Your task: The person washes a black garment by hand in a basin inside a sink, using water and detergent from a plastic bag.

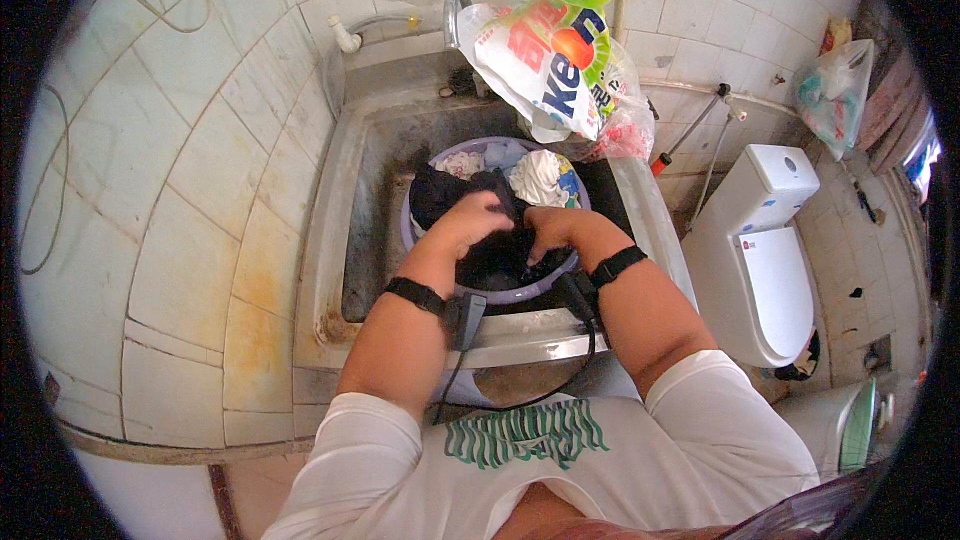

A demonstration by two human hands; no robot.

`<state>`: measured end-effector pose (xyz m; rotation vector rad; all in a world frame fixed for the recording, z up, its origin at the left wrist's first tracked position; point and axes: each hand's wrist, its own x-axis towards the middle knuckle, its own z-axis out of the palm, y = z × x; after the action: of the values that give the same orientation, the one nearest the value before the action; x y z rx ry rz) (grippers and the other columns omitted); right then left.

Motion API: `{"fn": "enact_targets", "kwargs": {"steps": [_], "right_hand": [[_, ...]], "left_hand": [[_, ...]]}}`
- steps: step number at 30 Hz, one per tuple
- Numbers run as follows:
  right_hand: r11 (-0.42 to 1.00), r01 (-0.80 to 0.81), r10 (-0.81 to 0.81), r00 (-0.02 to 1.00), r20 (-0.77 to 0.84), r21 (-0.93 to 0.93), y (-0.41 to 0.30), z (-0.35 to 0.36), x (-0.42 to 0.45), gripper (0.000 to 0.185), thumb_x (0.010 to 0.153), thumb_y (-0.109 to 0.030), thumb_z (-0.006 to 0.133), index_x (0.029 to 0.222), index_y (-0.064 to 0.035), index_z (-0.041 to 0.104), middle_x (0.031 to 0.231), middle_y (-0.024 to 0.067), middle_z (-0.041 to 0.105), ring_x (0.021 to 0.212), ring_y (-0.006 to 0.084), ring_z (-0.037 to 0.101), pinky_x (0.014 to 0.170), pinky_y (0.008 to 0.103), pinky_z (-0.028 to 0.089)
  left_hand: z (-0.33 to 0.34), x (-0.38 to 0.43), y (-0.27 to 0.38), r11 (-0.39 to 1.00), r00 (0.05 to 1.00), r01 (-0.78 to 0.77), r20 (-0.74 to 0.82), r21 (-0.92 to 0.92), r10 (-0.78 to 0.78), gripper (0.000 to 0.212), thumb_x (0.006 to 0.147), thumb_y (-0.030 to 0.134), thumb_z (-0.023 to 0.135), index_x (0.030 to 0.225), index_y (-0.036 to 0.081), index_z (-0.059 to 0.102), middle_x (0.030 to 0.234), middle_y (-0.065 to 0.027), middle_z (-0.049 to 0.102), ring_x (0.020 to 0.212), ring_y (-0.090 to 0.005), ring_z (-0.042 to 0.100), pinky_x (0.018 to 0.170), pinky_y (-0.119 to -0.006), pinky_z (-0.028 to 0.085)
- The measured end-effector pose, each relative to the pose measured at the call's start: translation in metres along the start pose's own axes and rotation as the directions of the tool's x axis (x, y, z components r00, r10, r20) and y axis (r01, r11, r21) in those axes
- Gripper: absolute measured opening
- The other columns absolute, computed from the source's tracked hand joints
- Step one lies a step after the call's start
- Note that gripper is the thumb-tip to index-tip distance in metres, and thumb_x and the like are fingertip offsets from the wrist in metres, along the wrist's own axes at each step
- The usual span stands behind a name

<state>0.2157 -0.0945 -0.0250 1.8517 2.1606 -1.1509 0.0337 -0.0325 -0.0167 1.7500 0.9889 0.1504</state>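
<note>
A purple plastic basin (523, 291) sits in a deep stone sink (319, 240) in front of me. Black garment fabric (495, 262) fills its near and left part. My left hand (480, 217), slightly blurred, has its curled fingers on a bunched fold of this cloth. Close by on the right, my right hand (559, 229) grips the same dark cloth, its fingertips partly lost in the fabric. Beyond my hands lie a bunched white garment (538, 176), a light blue cloth (505, 154) and a patterned pale cloth (459, 164).
A Keon detergent bag (559, 60) stands on the sink's back right corner, partly over the curved metal faucet (454, 11). Beside it is a clear plastic bag (628, 131). Black straps circle both wrists, with a cable (581, 360) hanging between them. A white toilet (776, 270) stands to the right.
</note>
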Motion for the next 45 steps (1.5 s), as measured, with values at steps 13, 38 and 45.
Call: {"fn": "enact_targets", "kwargs": {"steps": [13,38,45], "right_hand": [[0.743,0.430,0.062,0.720,-0.692,0.514,-0.013,-0.024,0.006,0.035,0.077,-0.024,0.059,0.101,0.0012,0.059,0.090,0.0174,0.062,0.081,0.0239,0.058,0.073,0.0332,0.045],[0.946,0.190,0.137,0.500,-0.855,0.262,-0.020,-0.006,0.022,0.035,0.087,-0.031,0.054,0.098,0.0022,0.053,0.088,0.0277,0.059,0.087,0.0435,0.056,0.072,0.0422,0.045],[0.956,0.222,0.047,0.536,-0.843,0.194,-0.024,-0.014,0.009,0.045,0.076,-0.037,0.065,0.101,-0.0015,0.057,0.099,0.0227,0.060,0.094,0.0375,0.056,0.079,0.0399,0.045]], "left_hand": [[-0.014,-0.005,0.014,0.719,0.674,-0.553,-0.734,-0.421,0.088,0.026,0.084,0.011,0.058,0.106,0.001,0.051,0.097,-0.0060,0.055,0.089,-0.0148,0.050,0.077,-0.029,0.042],[0.025,0.000,0.023,0.498,0.917,-0.362,-0.397,-0.788,0.038,0.032,0.091,0.027,0.047,0.112,0.003,0.046,0.103,-0.0099,0.053,0.091,-0.0205,0.052,0.079,-0.036,0.043],[0.005,-0.013,0.027,0.583,0.840,-0.432,-0.542,-0.688,-0.017,0.040,0.089,0.026,0.051,0.120,0.002,0.041,0.105,-0.0082,0.048,0.089,-0.0175,0.048,0.077,-0.032,0.042]]}}
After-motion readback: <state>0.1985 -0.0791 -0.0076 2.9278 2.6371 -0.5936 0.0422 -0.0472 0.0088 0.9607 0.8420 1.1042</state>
